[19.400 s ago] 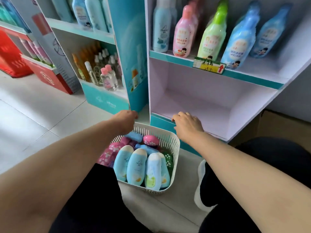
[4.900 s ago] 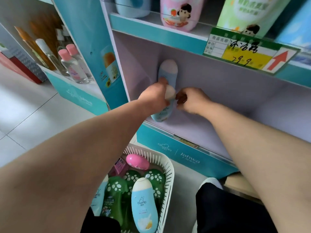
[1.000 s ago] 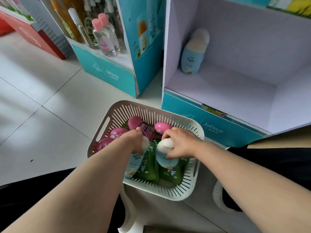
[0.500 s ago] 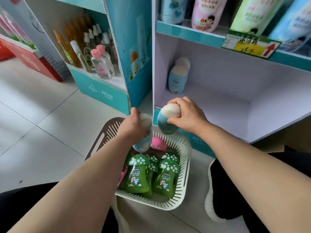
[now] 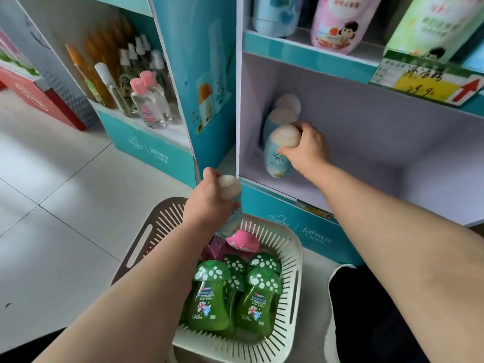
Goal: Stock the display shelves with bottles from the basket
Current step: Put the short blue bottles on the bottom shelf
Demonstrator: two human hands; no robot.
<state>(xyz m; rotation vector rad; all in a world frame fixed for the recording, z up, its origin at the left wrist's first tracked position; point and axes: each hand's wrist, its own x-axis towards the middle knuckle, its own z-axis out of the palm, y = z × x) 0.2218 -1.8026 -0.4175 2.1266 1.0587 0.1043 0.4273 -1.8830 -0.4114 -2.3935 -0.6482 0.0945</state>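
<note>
Green white-spotted bottles (image 5: 209, 297) in a white basket (image 5: 293, 260), teal-edged shelf (image 5: 301, 221).

You're in a shop, at a toiletries display.
Ahead of you stand teal cardboard display shelves (image 5: 301, 229) printed with the brand "Jahwa". A green-and-yellow price tag (image 5: 424, 83) with a red arrow hangs on the upper shelf edge to the right. Pink-capped clear bottles (image 5: 148, 106) face outward among other bottles on the stand to the left. A red display unit (image 5: 31, 95) sits far left on the pale tiled floor (image 5: 52, 205).
</note>
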